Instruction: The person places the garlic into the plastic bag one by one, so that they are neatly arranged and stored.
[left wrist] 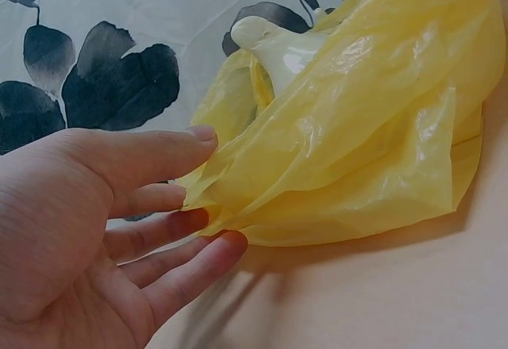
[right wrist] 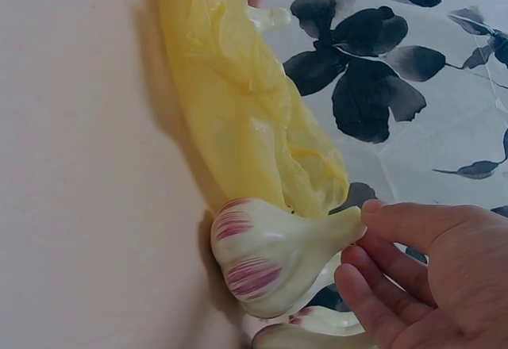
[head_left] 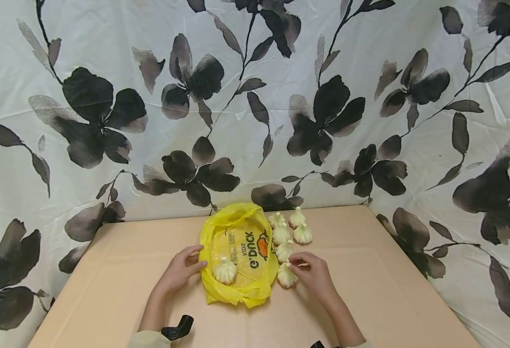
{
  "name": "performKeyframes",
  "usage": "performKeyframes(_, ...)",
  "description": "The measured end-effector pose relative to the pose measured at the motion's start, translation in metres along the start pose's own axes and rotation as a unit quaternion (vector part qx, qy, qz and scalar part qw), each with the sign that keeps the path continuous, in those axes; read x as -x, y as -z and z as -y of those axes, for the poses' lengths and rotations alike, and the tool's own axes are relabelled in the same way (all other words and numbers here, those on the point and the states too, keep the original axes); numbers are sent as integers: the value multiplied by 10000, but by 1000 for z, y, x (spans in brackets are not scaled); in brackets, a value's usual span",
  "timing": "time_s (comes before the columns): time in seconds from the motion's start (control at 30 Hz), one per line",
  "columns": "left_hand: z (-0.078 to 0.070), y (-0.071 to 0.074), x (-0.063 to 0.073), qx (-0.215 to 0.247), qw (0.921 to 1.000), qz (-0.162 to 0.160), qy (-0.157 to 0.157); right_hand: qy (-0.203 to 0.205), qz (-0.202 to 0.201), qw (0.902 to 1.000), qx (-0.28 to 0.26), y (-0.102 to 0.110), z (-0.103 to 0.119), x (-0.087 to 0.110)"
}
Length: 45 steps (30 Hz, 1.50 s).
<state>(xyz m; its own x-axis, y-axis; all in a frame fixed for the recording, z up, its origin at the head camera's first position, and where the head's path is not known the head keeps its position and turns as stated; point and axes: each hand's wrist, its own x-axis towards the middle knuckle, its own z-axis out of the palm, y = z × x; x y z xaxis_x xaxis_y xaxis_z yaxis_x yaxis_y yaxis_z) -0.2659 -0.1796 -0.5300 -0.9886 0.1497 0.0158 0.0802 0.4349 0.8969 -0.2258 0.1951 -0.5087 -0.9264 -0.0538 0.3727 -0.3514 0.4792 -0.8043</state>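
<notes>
A yellow plastic bag (head_left: 207,290) lies with its mouth spread wide, printed lettering showing inside. One white garlic bulb (head_left: 225,271) sits in its near left part. At the bag's left rim my left hand (head_left: 181,270) pinches the thin plastic between thumb and fingers; in the left wrist view the fingertips (left wrist: 230,242) lie against the plastic. On the bag's right, my right hand (head_left: 316,275) holds the nearest garlic bulb (head_left: 287,278) by its stem. Purple streaks mark this bulb's rounded base in the right wrist view, and it stands close beside the bag's wall.
Several more garlic bulbs (head_left: 303,234) stand in two uneven rows along the bag's right side, toward the back. The light tan tabletop (head_left: 368,290) ends at a floral cloth (head_left: 255,121) hanging behind it. Black wrist mounts (head_left: 178,328) show at the lower edge.
</notes>
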Motion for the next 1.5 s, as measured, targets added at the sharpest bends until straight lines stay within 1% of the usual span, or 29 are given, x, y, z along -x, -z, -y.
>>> performKeyframes(0.4, 1, -1, 0, -21, 9999, -8, 120, -128, 74, 9999, -70, -3, -5, 2)
performKeyframes(0.77, 1, -1, 1, -90, 9999, -7, 70, 202, -7, 9996, 188, -7, -3, 1)
performKeyframes(0.97, 1, -2, 1, -81, 9999, -47, 89, 190, 12, 9995, 267, -8, -2, 1)
performKeyframes(1.03, 2, -2, 1, -127, 9999, -53, 38, 203, -10, 9993, 305, -8, -1, 0)
performKeyframes(1.17, 1, -2, 1, -135, 9999, -46, 31, 253, -55, 9990, 376, -7, 0, 1)
performKeyframes(1.3, 2, -2, 1, -81, 9999, -35, 87, 315, -90, 9988, 376, -6, 2, 1)
performKeyframes(1.37, 2, -2, 1, -106, 9999, -25, 38, 355, -108, 9987, 348, -5, 3, 1)
performKeyframes(1.5, 1, -2, 2, -68, 10000, -44, 55, 474, -156, 9984, 274, -4, 4, 0)
